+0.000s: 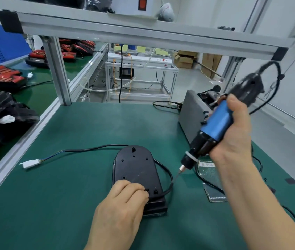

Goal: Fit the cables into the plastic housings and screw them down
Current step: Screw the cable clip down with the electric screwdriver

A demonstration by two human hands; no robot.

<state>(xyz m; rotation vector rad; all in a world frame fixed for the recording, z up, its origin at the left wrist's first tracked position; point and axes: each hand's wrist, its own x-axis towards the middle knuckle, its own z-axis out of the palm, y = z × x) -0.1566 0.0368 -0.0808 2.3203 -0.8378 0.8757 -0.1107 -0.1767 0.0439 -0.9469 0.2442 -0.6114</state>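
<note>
Head view: black plastic housing (136, 175) lies flat on the green mat (67, 177), back face up, at about 6 o'clock from frame centre. Left hand (123, 201) sits on its near end with fingers curled down, gripping it beside a small fitting; whether a screw is pinched under the fingertips, cannot tell. Right hand (233, 136) is wrapped round the blue electric screwdriver (215, 125), held tilted, bit pointing toward 7 o'clock, tip off the housing's 3 o'clock edge and apart from it. Cable (169, 177) leaves the near end, loops along the right side, passes the 12 o'clock end and runs to a white connector (29, 163) at 9 o'clock. Judgement: cable appears seated and this is the screw-down step. Next move calls for swinging the bit to upright over a screw hole near the left fingertips while that hand steadies the housing. In the way: the cable loop lies between bit and housing, and the fingers crowd the near holes. Around: grey box (191, 114) at 2 o'clock, clear bag (213, 179) at 3 o'clock under the right forearm, stacked black and red parts (2, 76) on the next bench at 10 o'clock.
</note>
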